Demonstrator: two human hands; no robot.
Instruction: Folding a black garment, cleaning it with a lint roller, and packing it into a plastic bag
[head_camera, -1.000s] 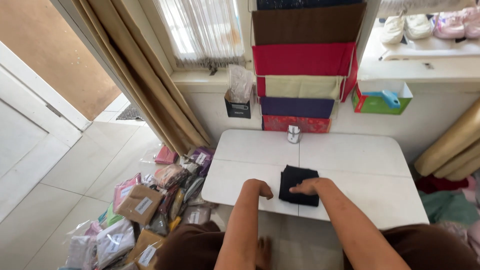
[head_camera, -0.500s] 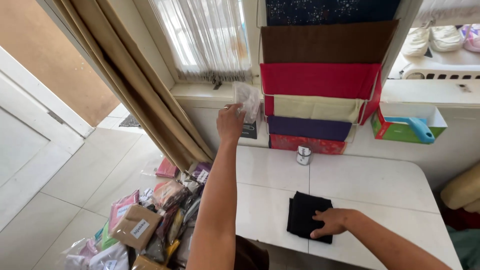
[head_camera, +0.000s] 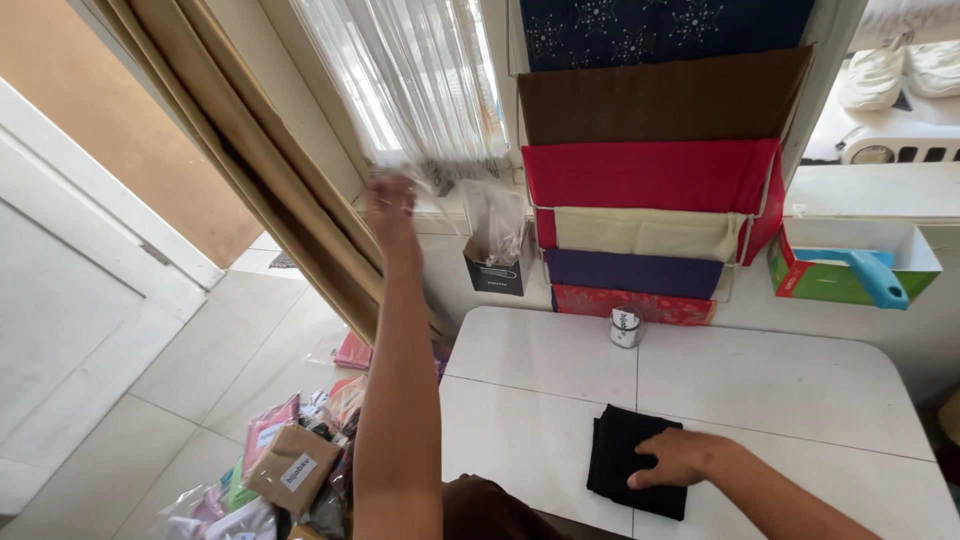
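My left hand (head_camera: 390, 205) is raised toward the window sill, its fingers closed on a thin clear plastic bag (head_camera: 440, 176) that trails blurred to the right. Just beyond stands a small black box (head_camera: 497, 272) with more clear bags (head_camera: 495, 215) sticking up out of it. A folded black cloth (head_camera: 618, 452) lies near the front of the white table (head_camera: 780, 390). My right hand (head_camera: 675, 458) lies flat on it, pressing it down.
A small round tin (head_camera: 626, 327) stands at the table's back edge. Folded fabrics (head_camera: 650, 175) hang on a rack behind it. At right sits a green box with a blue tool (head_camera: 855, 272). Beige curtain (head_camera: 270, 180) hangs left; parcels (head_camera: 290, 465) lie on the floor.
My left hand left the cloth, reached up to the black box of bags, and has now swung left and up with a clear bag. My right hand stays on the cloth.
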